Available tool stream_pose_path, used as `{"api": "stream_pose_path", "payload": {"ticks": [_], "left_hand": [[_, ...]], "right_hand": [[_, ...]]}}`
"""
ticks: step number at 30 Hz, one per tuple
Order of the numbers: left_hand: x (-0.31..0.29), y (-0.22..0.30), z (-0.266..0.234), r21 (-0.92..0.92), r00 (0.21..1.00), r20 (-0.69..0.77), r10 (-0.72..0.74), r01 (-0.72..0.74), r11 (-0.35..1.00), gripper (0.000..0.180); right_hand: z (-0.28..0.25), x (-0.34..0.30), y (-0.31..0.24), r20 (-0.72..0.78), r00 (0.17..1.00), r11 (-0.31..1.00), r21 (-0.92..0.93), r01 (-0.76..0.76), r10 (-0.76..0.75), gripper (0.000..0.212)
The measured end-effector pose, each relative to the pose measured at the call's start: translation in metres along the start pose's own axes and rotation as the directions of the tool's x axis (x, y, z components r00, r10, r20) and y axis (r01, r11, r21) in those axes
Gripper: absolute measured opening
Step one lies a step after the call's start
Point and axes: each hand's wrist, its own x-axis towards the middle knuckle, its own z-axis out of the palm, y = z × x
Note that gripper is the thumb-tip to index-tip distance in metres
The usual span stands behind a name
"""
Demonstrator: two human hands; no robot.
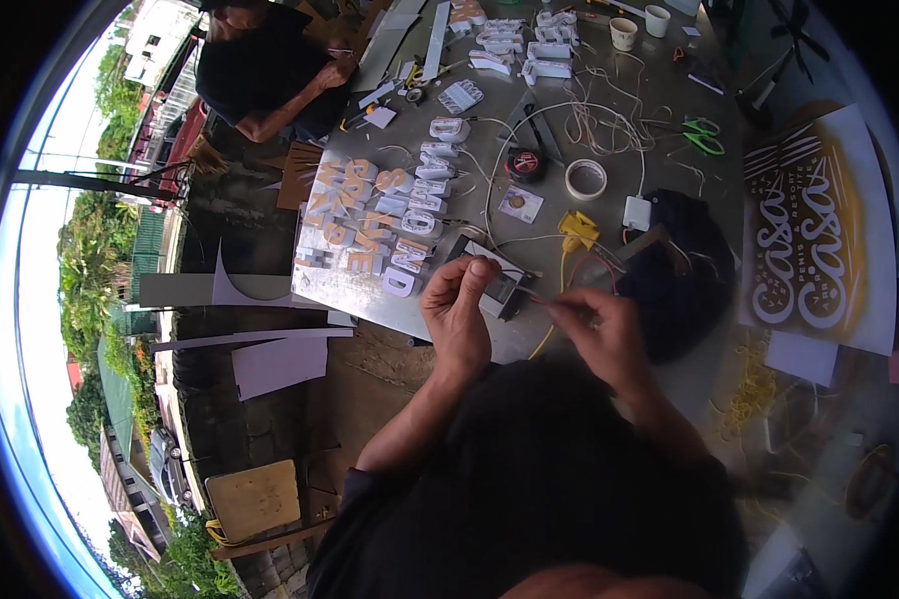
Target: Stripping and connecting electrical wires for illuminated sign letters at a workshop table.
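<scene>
Above the near edge of the metal table, my left hand (457, 314) is closed, thumb pressed against the curled fingers; whatever it pinches is hidden. My right hand (604, 329) is closed too, its fingertips pinching the end of a thin reddish wire (537, 298). Behind my left hand lies a dark box-shaped device (504, 298), partly covered by it. Just beyond my right hand are a yellow plug-like piece (577, 231) with a yellow cord, and a small white box (637, 213) on a white cable. Dark blue cloth (684, 290) lies to the right.
White block letters (407, 270) stand in rows on the left. Farther back are masking tape (585, 180), a tape measure (524, 165), green-handled scissors (704, 136), tangled cable (609, 120) and two cups (623, 34). Another person (270, 70) works at the far left. A printed sign (819, 230) stands right.
</scene>
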Motion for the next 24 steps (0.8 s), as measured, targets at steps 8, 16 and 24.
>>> {"api": "stream_pose_path", "payload": {"ticks": [8,16,24], "left_hand": [[-0.007,-0.019,-0.034,0.059,0.991,-0.1,-0.092,0.098,0.993,0.019],[0.002,0.036,-0.028,0.339,0.679,0.654,0.334,-0.657,0.673,0.028],[0.013,0.036,-0.072,0.07,0.778,0.609,-0.155,0.142,0.987,0.022]], "right_hand": [[0.012,0.004,-0.022,-0.187,0.976,0.984,-0.161,0.078,-0.108,0.015],[0.054,-0.001,-0.04,-0.125,0.96,0.811,-0.57,0.136,-0.249,0.017],[0.091,-0.001,-0.061,-0.198,0.98,0.995,-0.095,-0.041,0.021,0.018]]}}
